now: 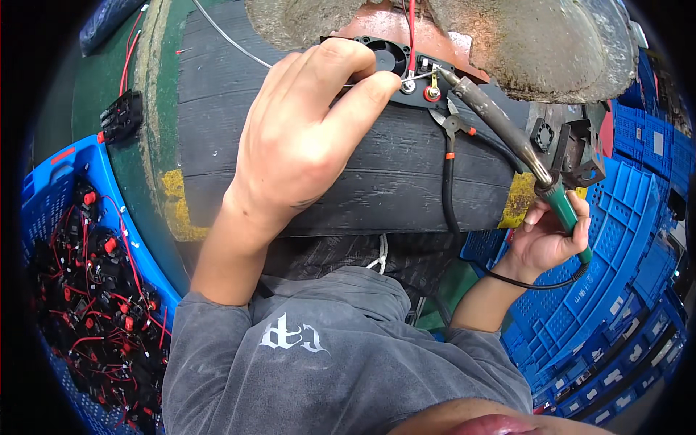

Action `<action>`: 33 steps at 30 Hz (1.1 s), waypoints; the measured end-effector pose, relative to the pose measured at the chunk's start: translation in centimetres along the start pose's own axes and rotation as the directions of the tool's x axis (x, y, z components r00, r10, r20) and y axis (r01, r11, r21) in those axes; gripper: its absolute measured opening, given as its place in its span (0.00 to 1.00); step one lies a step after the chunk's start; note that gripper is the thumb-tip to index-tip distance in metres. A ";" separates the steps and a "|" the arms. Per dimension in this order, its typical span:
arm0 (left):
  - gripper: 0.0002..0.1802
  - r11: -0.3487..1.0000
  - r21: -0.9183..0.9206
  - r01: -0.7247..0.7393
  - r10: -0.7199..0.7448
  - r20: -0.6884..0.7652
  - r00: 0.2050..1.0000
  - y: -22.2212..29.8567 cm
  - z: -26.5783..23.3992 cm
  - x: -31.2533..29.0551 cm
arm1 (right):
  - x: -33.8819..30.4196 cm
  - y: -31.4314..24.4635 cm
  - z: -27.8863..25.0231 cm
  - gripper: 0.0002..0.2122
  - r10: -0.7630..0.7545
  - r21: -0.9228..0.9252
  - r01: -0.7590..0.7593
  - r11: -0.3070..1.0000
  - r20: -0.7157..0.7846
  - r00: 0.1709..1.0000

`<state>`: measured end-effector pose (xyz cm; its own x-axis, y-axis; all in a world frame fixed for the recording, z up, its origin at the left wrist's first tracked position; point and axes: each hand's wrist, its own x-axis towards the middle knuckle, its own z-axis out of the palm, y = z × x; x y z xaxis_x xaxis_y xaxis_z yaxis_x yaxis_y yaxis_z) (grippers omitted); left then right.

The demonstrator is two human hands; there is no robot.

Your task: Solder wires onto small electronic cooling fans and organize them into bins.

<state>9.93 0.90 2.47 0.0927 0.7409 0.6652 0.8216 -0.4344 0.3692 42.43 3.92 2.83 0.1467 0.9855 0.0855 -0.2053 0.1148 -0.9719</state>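
In my right hand (547,235) is a soldering iron (500,119) with a green handle. Its tip meets a terminal on a black fan housing (428,67), beside a red wire (412,32). My left hand (308,130) pinches a thin silvery wire, which looks like solder (225,35). The wire's end reaches that same terminal. Part of the housing and its round fan (383,56) lies behind my left fingers. Below the housing rests a pair of cutting pliers (449,145) with black handles and orange bands, touched by neither hand.
A blue crate (109,181) at left holds many black parts with red wires. One black part (122,116) lies beside it. Right of the ribbed black mat (377,192) are another black housing (580,152) and blue crates (580,283). Rough stone-like slabs (536,43) stand at the back.
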 end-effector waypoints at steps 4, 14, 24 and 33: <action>0.20 1.000 -0.006 -0.004 0.004 -0.005 1.000 -0.1 0.1 0.0 | 0.0 0.1 0.0 0.22 0.009 0.002 -0.009 1.000 0.010 1.000; 0.20 1.000 -0.013 0.004 -0.004 0.007 1.000 0.0 0.1 -0.1 | 0.3 0.1 0.0 0.21 0.024 0.024 -0.025 0.999 0.049 0.999; 0.19 1.000 -0.025 0.000 0.000 0.014 1.000 0.0 0.1 0.0 | 0.8 -0.3 -0.7 0.21 0.055 0.031 -0.057 0.998 0.062 0.997; 0.19 1.000 -0.018 -0.004 0.004 0.015 1.000 0.2 0.3 0.0 | 1.0 0.1 -0.6 0.21 0.050 0.047 -0.052 0.998 0.054 0.997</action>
<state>10.22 0.96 2.34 0.1045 0.7470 0.6566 0.8111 -0.4460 0.3783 43.12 4.84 2.73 0.0840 0.9953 0.0488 -0.2577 0.0690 -0.9638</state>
